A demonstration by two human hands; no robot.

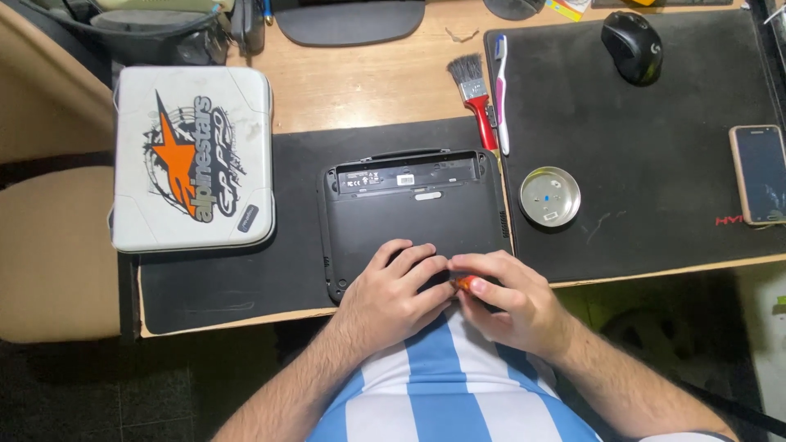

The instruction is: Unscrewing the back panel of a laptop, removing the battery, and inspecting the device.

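From where I watch, a light wooden surface (368, 82) fills the upper and middle frame, its front edge running across just below centre. Two black mats cover much of it: a narrower one (229, 278) at centre left and a large one (655, 147) at the right. A beige upholstered chair (49, 245) sits at the left edge. Below, dark floor (123, 393) shows at lower left. The light is warm and even.

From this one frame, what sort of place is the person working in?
Probably a home computer desk used for repairs: a black computer mouse on a black desk mat, a smartphone, and a small black laptop lying underside up.
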